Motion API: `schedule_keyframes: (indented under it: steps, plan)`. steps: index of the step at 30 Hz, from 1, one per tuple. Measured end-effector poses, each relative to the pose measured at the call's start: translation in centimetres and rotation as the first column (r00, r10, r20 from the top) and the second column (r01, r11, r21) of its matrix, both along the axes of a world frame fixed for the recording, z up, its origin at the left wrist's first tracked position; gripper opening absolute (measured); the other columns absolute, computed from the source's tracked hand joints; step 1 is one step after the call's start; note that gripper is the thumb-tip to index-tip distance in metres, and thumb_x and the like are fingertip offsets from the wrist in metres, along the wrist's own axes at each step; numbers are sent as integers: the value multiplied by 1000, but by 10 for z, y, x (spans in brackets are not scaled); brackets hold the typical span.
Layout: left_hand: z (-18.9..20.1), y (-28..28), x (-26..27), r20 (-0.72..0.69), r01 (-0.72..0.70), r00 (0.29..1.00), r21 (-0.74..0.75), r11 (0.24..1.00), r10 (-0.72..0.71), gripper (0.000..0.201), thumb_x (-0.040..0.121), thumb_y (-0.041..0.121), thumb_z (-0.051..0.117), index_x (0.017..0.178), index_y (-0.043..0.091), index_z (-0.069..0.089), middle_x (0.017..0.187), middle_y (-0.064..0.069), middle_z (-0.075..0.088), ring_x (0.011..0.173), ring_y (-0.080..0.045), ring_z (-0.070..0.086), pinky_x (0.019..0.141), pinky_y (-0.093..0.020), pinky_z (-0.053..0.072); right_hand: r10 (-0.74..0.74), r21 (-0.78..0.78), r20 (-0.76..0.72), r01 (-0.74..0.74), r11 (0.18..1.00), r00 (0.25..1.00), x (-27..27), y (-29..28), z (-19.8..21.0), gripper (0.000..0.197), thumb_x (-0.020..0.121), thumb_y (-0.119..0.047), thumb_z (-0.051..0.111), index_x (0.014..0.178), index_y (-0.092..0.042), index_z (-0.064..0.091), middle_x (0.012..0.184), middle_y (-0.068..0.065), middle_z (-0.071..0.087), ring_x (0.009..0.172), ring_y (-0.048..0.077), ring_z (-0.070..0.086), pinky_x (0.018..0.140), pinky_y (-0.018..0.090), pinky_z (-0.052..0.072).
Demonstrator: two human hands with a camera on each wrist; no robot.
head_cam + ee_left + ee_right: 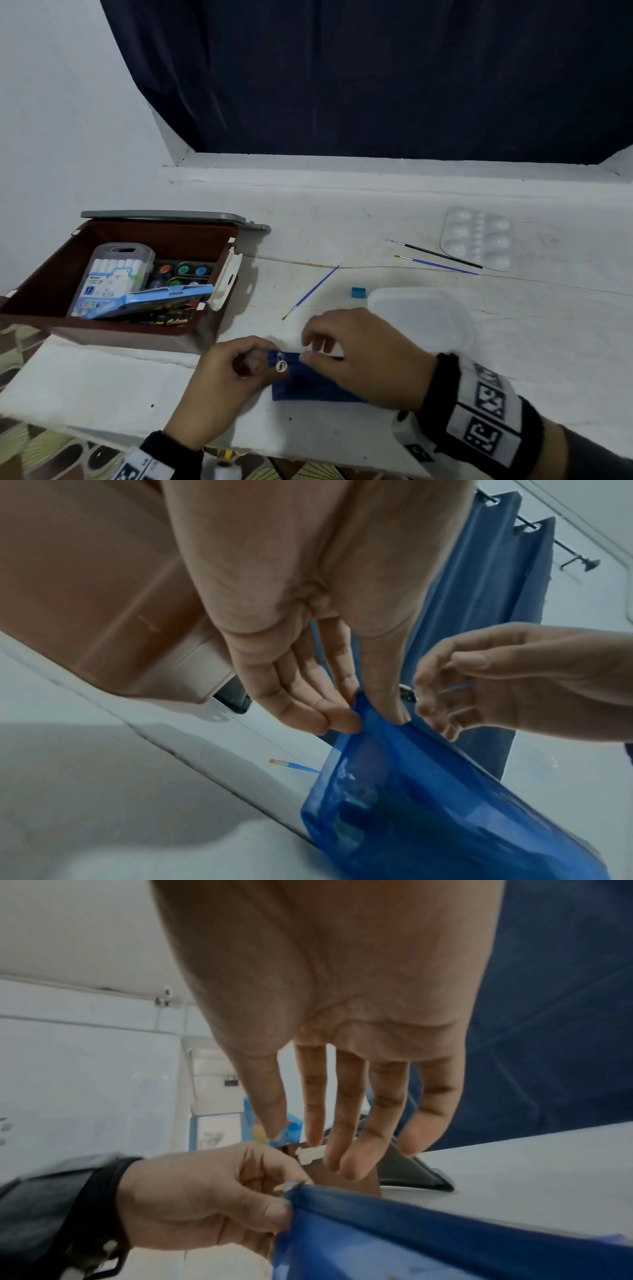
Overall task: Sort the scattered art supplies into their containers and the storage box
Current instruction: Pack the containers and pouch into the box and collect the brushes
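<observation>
We see the brown storage box [48, 291] open on the left of the tabletop [342, 222], with a marker case [113, 274], a paint set [185, 272] and a flat blue tin [164, 299] already inside. Still out are the clear container [421, 318], the white palette [476, 238], three brushes [312, 292] and a small blue block [358, 292]. At the front lies the blue pouch [308, 383]. Our left hand [219, 380] pinches its top corner by the zipper. Our right hand [363, 356] has its fingers mostly straight above the top edge, and it may be touching it; we cannot tell. What is inside the pouch is too dark to make out.
</observation>
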State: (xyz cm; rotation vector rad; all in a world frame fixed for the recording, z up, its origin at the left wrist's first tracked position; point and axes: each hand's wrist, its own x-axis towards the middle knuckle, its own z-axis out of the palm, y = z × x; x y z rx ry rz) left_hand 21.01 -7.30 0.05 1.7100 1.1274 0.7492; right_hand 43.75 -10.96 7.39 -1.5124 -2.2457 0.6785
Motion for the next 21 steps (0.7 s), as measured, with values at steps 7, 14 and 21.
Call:
schedule_keyframes:
  steps: [7,14,21]
  plan:
    - [3,-5,-4,45,5,999,-20,1000,-4,16,73,29,83,87,21,80,86,-5,77,81,-26,73,79,-45,58,77,31,317,-92,995,945,-38,17,-16,32,95,-44,51,100,-15,63,98,2,55,85,21,55,71,36,44]
    - [4,1,-5,-87,32,996,158,987,-19,15,80,18,82,85,29,73,75,9,70,71,-13,64,69,-32,54,54,31,314,-66,997,948,-35,22,-12,34,100,-28,42,83,-8,63,83,7,59,74,21,52,66,30,31]
    - [8,9,-6,-112,56,993,208,977,-33,33,84,10,77,96,38,63,80,16,67,72,-15,64,70,-27,53,-59,-72,304,85,994,951,0,19,-10,20,97,-21,48,84,-10,59,85,0,55,75,19,54,70,33,44]
